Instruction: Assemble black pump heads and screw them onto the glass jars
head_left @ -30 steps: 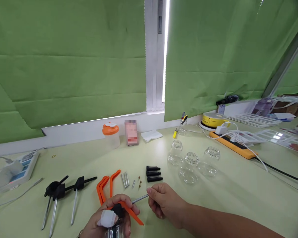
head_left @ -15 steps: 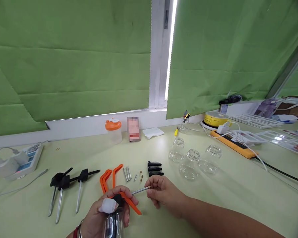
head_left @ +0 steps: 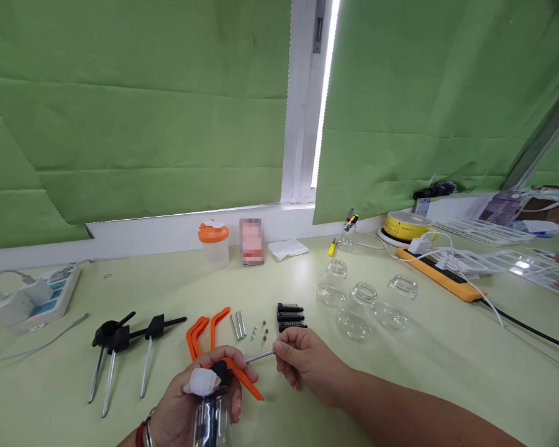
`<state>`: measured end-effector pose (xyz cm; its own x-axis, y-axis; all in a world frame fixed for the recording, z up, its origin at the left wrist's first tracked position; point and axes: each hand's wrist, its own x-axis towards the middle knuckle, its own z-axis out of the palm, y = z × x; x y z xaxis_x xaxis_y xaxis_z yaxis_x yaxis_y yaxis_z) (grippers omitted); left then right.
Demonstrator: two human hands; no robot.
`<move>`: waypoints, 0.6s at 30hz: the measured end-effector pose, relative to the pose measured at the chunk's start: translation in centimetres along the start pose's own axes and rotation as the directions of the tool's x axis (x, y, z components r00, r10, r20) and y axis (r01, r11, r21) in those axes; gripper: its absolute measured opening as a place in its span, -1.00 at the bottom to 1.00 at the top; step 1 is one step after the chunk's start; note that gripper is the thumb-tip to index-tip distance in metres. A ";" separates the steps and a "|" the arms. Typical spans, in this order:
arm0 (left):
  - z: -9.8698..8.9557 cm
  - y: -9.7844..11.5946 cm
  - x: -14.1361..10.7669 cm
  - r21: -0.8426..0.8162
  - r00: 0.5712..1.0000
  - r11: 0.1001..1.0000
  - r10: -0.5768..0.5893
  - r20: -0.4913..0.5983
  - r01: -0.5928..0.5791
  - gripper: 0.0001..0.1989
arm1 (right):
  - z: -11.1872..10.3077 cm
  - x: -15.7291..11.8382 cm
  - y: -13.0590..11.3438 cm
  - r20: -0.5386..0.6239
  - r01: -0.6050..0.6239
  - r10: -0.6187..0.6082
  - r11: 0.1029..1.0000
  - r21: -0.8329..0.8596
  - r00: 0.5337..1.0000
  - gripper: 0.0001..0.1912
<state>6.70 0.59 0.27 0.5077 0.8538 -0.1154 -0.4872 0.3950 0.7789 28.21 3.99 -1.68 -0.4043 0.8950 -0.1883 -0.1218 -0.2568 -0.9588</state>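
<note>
My left hand (head_left: pixel 174 400), a white wrap on one finger, is closed around a clear bottle (head_left: pixel 210 428) with a black top (head_left: pixel 220 371) and an orange lever (head_left: pixel 248 381). My right hand (head_left: pixel 305 361) pinches the outer end of a thin metal rod (head_left: pixel 261 356). The rod's other end reaches the black top beside my left fingers; how far it goes in is hidden. Just beyond my hands lie loose orange levers (head_left: pixel 196 334), metal pins (head_left: pixel 238 325), small brownish bits (head_left: pixel 264 331) and black parts with springs (head_left: pixel 290 316).
To the left lie black tops with metal tubes (head_left: pixel 119 339) and a white power strip (head_left: pixel 56 298). Clear glass jars (head_left: pixel 358 313) stand to the right, before an orange power strip (head_left: pixel 440 273) with cables. An orange-lidded cup (head_left: pixel 214 245) is at the back.
My right hand and the rod's outer end have shifted slightly left, and less of the rod's tip shows beyond my fingers. My left hand keeps its grip on the bottle.
</note>
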 end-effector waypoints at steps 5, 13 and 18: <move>0.1 0.1 0.1 -0.001 1.000 1.000 0.006 0.029 -0.006 -0.73 | -0.1 -0.1 -0.2 -0.038 0.151 -0.150 0.989 0.007 0.988 -0.62; -0.6 0.1 -0.1 0.001 0.999 1.000 0.010 0.033 -0.010 -0.71 | 0.0 0.1 0.0 0.034 -0.006 0.007 0.999 -0.031 0.999 -0.51; -0.5 0.1 0.1 0.000 0.999 1.000 0.002 0.044 -0.002 -0.73 | -0.3 0.2 0.0 -0.015 0.128 -0.128 0.991 -0.046 0.992 -0.63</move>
<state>6.33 0.90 -0.01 0.5375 0.8388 -0.0866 -0.4885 0.3935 0.7788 28.39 4.25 -1.76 -0.3722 0.9258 -0.0668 -0.1305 -0.1235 -0.9837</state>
